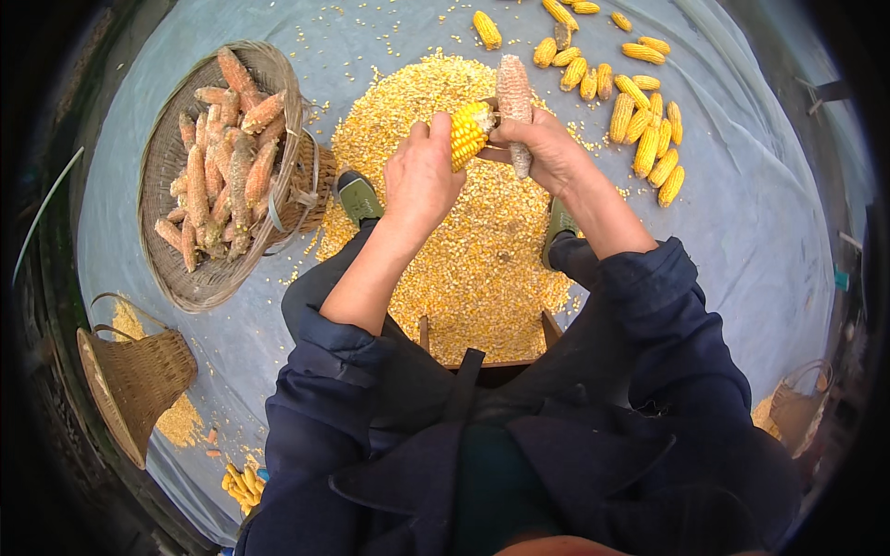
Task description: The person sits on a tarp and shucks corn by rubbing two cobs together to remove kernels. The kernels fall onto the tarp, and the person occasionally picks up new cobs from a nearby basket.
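Note:
My left hand [425,174] grips a yellow ear of corn [470,135] whose pale tip, partly bare of kernels, points toward my other hand. A bare corncob [514,94] stands nearly lengthwise in my right hand [546,149], its lower end showing below the thumb. Something dark, partly hidden, sits between the ear's tip and the cob; I cannot tell what it is. Both hands are held above a broad heap of loose corn kernels [480,257] that spreads between my feet.
Bare cobs [212,167] fill a wide wicker basket [271,229] at the left. Several unshelled ears [646,149] lie at the upper right on a blue-grey sheet [751,229]. Another woven basket [149,368] lies tipped at lower left, near more ears [243,486]. A basket [799,406] stands at lower right.

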`<action>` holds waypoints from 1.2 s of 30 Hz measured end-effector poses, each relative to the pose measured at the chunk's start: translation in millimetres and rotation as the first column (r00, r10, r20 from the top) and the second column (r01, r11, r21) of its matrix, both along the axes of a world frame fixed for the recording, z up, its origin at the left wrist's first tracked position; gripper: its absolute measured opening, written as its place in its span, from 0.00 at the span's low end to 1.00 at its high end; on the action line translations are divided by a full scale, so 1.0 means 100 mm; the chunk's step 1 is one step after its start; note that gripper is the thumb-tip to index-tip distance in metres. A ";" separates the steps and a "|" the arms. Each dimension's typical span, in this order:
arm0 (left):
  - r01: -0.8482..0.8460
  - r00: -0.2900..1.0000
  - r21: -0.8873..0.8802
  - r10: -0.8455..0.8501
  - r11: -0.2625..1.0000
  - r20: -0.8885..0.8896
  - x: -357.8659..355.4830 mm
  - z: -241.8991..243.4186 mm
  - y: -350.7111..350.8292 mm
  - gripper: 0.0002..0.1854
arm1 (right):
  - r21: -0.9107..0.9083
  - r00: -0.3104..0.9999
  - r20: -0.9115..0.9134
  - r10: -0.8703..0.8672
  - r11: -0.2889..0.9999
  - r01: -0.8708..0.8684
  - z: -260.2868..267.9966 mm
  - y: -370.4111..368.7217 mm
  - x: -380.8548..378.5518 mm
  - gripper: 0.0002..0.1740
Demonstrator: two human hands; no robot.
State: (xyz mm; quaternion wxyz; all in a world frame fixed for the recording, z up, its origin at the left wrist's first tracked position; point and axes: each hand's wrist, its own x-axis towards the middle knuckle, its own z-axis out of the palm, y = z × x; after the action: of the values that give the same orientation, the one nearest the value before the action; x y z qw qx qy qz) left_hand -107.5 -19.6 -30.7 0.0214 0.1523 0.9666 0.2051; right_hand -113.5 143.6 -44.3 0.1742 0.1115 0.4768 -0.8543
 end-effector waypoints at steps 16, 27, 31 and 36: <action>-0.187 0.888 0.539 -0.093 0.821 0.450 -0.12 -0.09 -0.07 0.29 | 0.323 0.991 -0.133 -0.035 0.943 0.077 -0.13 -0.06 -0.03 0.23; -0.396 0.719 0.721 -0.298 0.568 0.629 -0.05 0.01 -0.13 0.41 | 0.562 0.990 -0.141 0.013 0.824 0.069 0.13 0.10 -0.05 0.33; -0.408 0.644 0.728 -0.391 0.551 0.658 -0.04 0.06 -0.19 0.37 | 0.511 0.949 -0.310 -0.056 0.832 0.216 0.13 0.09 -0.05 0.26; -0.461 0.547 0.728 -0.484 0.506 0.683 0.05 0.20 -0.21 0.30 | 0.469 0.816 -0.527 0.237 0.882 0.047 0.35 -0.05 0.10 0.22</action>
State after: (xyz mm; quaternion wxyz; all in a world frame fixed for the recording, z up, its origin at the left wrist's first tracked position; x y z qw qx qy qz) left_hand -102.0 -40.8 -10.5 0.4012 0.0310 0.5884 0.7013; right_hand -103.3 138.7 -8.9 0.0355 -0.1354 0.7009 -0.6994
